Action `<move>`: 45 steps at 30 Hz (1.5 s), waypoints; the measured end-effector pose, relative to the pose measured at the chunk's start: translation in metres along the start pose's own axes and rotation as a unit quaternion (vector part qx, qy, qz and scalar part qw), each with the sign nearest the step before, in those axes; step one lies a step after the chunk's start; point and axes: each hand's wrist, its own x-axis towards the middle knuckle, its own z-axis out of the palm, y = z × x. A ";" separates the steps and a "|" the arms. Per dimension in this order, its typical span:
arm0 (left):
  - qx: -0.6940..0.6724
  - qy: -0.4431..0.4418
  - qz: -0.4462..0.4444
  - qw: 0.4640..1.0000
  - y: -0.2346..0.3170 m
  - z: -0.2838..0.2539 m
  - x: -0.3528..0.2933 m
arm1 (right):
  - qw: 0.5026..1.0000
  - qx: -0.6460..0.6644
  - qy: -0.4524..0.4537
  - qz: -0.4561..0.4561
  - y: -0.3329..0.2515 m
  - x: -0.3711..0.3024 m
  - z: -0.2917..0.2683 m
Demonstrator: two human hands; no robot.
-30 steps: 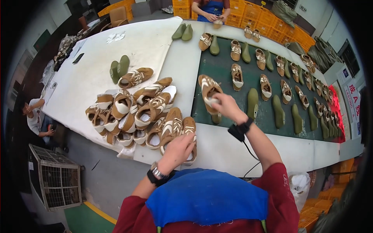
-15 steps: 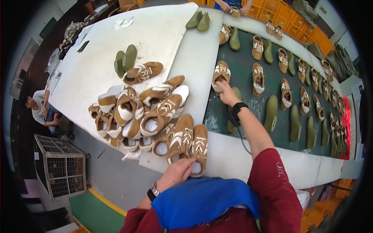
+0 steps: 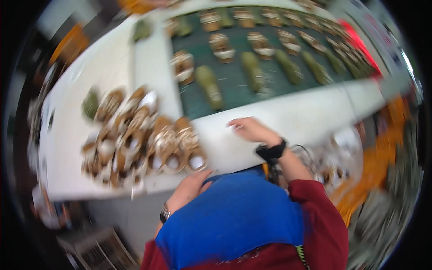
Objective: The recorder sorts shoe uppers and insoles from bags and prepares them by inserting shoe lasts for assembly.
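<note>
My left hand (image 3: 190, 185) is at the table's front edge, just below the heel of a brown suede sneaker (image 3: 188, 139) with white stripes. Its fingers look stretched out and hold nothing; the blue apron hides part of the palm. Over the white border strip hovers my right hand (image 3: 253, 130), its fingers drawn together. A pale spot shows at the fingertips, too blurred to name. Left of the sneaker lies a heap of similar sneakers (image 3: 130, 135). Beyond my right hand, a green shoe last (image 3: 209, 87) and a brown sneaker (image 3: 183, 67) rest on the dark green panel (image 3: 234, 96).
Rows of sneakers and green lasts (image 3: 252, 72) stretch across the panel to the far right. Another green last (image 3: 91, 104) lies behind the heap. A clear plastic bag (image 3: 344, 148) and orange crates (image 3: 373, 166) are at my right. A wire cage (image 3: 103, 252) stands on the floor, lower left.
My view has swung to the right and blurred. My right hand has left the sneaker on the panel and come back over the white strip. My left hand has slipped off the near sneaker.
</note>
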 end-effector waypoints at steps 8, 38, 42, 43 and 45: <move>0.101 -0.208 0.065 0.971 -0.019 -0.006 -0.020 | 0.994 -0.052 0.094 0.021 -0.105 -0.111 0.058; 0.161 -0.510 0.411 0.738 0.164 0.154 -0.083 | 0.194 -0.486 0.642 0.560 -0.246 -0.734 0.178; 0.207 -0.429 0.596 0.646 0.225 0.218 -0.062 | 0.246 -0.513 0.661 0.489 -0.259 -0.707 0.194; 0.189 -0.438 0.638 0.604 0.247 0.232 -0.062 | 0.246 -0.548 0.659 0.453 -0.259 -0.703 0.191; 0.133 -0.405 0.707 0.564 0.305 0.264 -0.088 | 0.276 -0.508 0.652 0.490 -0.250 -0.697 0.201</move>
